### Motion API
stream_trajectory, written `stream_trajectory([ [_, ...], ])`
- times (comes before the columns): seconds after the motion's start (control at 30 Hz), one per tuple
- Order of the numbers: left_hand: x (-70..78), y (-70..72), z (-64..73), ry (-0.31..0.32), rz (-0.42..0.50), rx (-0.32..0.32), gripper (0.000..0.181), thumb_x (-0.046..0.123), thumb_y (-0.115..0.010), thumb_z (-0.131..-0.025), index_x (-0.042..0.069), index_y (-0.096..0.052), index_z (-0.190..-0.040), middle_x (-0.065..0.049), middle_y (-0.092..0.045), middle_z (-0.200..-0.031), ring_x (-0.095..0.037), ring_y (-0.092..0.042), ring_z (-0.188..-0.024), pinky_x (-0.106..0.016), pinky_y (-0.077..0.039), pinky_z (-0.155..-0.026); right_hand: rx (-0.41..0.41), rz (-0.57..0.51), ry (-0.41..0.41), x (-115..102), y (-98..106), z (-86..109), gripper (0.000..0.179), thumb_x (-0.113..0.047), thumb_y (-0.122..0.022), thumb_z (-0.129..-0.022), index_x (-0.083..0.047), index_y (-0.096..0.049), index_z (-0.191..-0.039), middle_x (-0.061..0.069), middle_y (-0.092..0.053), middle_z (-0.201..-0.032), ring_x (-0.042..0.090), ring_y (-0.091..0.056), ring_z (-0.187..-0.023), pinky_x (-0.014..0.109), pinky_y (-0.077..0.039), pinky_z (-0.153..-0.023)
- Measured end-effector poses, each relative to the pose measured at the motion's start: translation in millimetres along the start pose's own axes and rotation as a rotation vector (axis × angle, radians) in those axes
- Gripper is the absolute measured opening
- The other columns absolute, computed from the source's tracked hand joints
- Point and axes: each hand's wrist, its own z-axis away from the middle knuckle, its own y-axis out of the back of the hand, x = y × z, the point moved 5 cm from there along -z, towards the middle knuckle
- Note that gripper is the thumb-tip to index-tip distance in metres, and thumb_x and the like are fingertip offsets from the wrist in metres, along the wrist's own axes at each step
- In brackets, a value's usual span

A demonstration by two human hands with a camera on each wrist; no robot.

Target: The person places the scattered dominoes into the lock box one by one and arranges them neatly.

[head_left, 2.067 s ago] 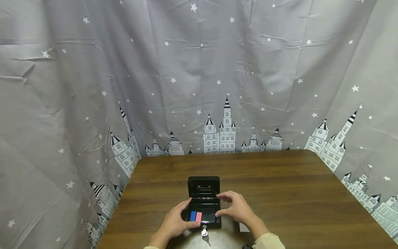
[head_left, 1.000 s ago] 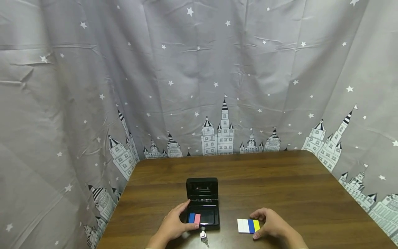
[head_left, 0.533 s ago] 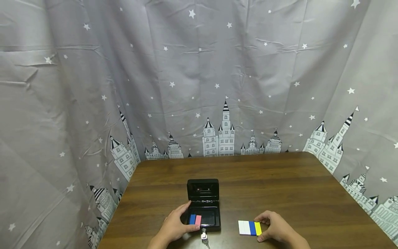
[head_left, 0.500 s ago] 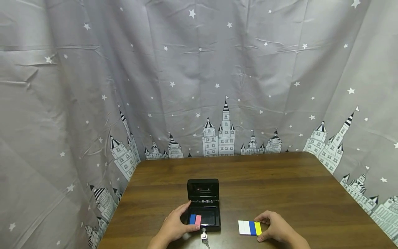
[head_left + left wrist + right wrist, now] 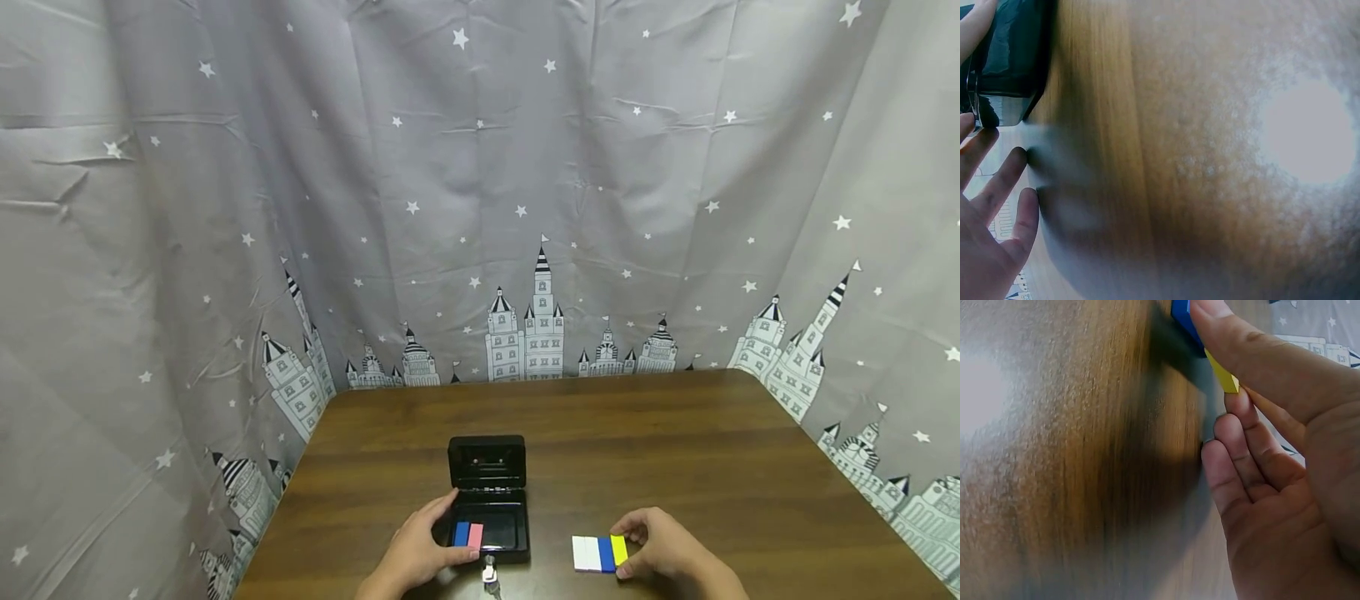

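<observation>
A small black cash box stands with its lid up in the head view. A blue block and a pink block lie side by side in its left part. My left hand grips the box's left side, thumb along the front rim and index finger at the back corner. My right hand pinches a yellow block between thumb and fingertip. That block sits slightly askew at the right end of a row with a second blue block and white blocks.
A key with a pale tag hangs at the box's front lock. The brown wooden table reaches back to a grey curtain printed with stars and castles.
My right hand has gone from the box's right side to the row of blocks, and the yellow block has shifted slightly upward beside the blue one. My left hand keeps its place on the box.
</observation>
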Motion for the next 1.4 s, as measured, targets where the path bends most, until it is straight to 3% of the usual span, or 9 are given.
stream_trajectory([
  [0.27,0.2,0.0,-0.8,-0.003,-0.008,0.001,0.098,0.053,-0.090,-0.067,0.011,-0.052,-0.148,-0.020,-0.054,-0.142,-0.048,-0.048,-0.129,-0.069,-0.039,-0.097,0.040,0.040,0.014,-6,2,-1.6,0.049,-0.021,-0.095,-0.067,-0.004,-0.071,-0.107,0.001,-0.065,-0.104,0.022,-0.058,-0.096,0.037,-0.052,-0.084],
  [0.53,3.1,1.6,0.6,-0.008,-0.002,0.000,0.098,0.052,-0.091,-0.067,0.011,-0.052,-0.147,-0.020,-0.055,-0.142,-0.047,-0.049,-0.128,-0.068,-0.039,-0.098,0.046,-0.002,0.051,-15,-3,-5.2,0.051,-0.019,-0.093,-0.068,-0.002,-0.069,-0.109,0.002,-0.065,-0.105,0.022,-0.057,-0.096,0.028,-0.051,-0.083],
  [0.73,6.3,3.1,1.4,-0.030,-0.009,0.013,0.098,0.051,-0.091,-0.067,0.011,-0.053,-0.147,-0.019,-0.055,-0.142,-0.046,-0.050,-0.128,-0.069,-0.039,-0.098,0.028,-0.028,0.069,-20,-7,-9.9,0.053,-0.019,-0.092,-0.068,0.000,-0.068,-0.112,0.002,-0.064,-0.105,0.022,-0.056,-0.095,0.032,-0.052,-0.084],
  [0.97,1.9,3.0,0.1,0.001,-0.005,-0.004,0.098,0.053,-0.090,-0.067,0.012,-0.052,-0.148,-0.020,-0.054,-0.143,-0.048,-0.048,-0.129,-0.070,-0.038,-0.097,-0.004,-0.041,0.125,-33,-19,-18.6,0.052,-0.018,-0.092,-0.069,-0.001,-0.068,-0.112,0.004,-0.064,-0.104,0.023,-0.057,-0.095,0.028,-0.052,-0.083],
  [1.4,1.8,2.6,-0.4,-0.035,0.016,-0.021,0.099,0.051,-0.090,-0.068,0.010,-0.050,-0.149,-0.022,-0.053,-0.143,-0.048,-0.047,-0.129,-0.068,-0.038,-0.100,-0.024,-0.035,0.109,-53,-39,-32.7,0.043,-0.014,-0.094,-0.069,-0.005,-0.072,-0.105,0.000,-0.063,-0.095,0.020,-0.056,-0.087,0.027,-0.050,-0.075],
])
